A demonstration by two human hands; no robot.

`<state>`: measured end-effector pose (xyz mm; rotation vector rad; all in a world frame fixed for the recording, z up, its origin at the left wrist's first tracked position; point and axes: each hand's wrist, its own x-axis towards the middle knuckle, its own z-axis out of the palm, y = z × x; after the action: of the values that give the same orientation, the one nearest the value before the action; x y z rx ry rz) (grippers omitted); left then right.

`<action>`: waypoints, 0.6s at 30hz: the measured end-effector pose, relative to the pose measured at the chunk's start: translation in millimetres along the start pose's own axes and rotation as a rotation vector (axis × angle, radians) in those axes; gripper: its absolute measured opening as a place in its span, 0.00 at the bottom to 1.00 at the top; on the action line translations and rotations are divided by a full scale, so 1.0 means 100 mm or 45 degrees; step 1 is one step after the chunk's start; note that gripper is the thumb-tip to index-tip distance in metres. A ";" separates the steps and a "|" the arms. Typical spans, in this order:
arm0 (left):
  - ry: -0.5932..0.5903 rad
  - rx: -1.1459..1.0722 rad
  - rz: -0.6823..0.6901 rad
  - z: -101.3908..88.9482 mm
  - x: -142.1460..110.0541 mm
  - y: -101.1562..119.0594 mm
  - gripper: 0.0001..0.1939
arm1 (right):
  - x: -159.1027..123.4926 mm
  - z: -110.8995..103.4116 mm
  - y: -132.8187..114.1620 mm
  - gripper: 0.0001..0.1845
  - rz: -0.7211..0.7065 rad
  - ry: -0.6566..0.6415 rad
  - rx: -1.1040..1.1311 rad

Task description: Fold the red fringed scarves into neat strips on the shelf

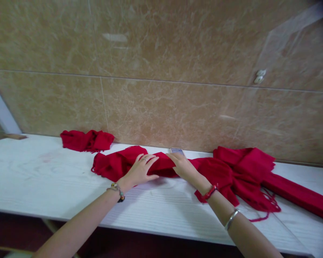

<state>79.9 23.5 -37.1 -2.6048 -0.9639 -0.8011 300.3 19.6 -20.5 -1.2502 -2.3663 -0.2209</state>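
A red fringed scarf (164, 165) lies bunched lengthwise on the white table (70, 186). My left hand (141, 170) rests on its left half, fingers spread and a ring on one of them. To the right, my right hand (181, 165) lies over the same cloth with fingers stretched out; its thumb is hard to make out. Between the two hands the cloth forms a raised fold. Past my right wrist, more red cloth (217, 175) spreads in loose folds, and I cannot tell whether it is all one piece.
Against the tiled wall (161, 111) sits a smaller folded red cloth (87, 141). A phone (177, 151) lies behind my right hand. At right are another red fringed piece (244, 161) and a long folded red strip (301, 193). A brown block (15, 136) is at far left.
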 end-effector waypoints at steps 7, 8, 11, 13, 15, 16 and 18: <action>-0.010 -0.105 -0.145 0.35 0.44 0.05 0.13 | -0.28 -0.10 0.30 0.15 0.309 0.119 -0.291; 0.012 -0.093 -0.197 0.35 0.46 0.03 0.13 | -0.30 -0.12 0.34 0.14 0.358 0.117 -0.293; 0.100 -0.015 -0.340 0.31 0.42 -0.05 0.12 | -0.35 -0.19 0.45 0.15 0.477 0.194 -0.261; 0.142 0.052 -0.425 0.26 0.35 -0.11 0.12 | -0.39 -0.24 0.53 0.15 0.522 0.273 -0.213; 0.167 0.139 -0.528 0.19 0.29 -0.17 0.12 | -0.43 -0.27 0.59 0.14 0.544 0.305 -0.149; 0.181 0.188 -0.586 0.15 0.27 -0.20 0.12 | -0.44 -0.28 0.61 0.14 0.550 0.302 -0.109; 0.210 0.279 -0.683 0.09 0.26 -0.24 0.13 | -0.45 -0.26 0.62 0.13 0.530 0.270 -0.002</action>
<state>84.5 59.2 -28.7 -2.0748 -1.6242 -0.9450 380.6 12.8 -22.0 -1.5980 -1.8809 -0.2090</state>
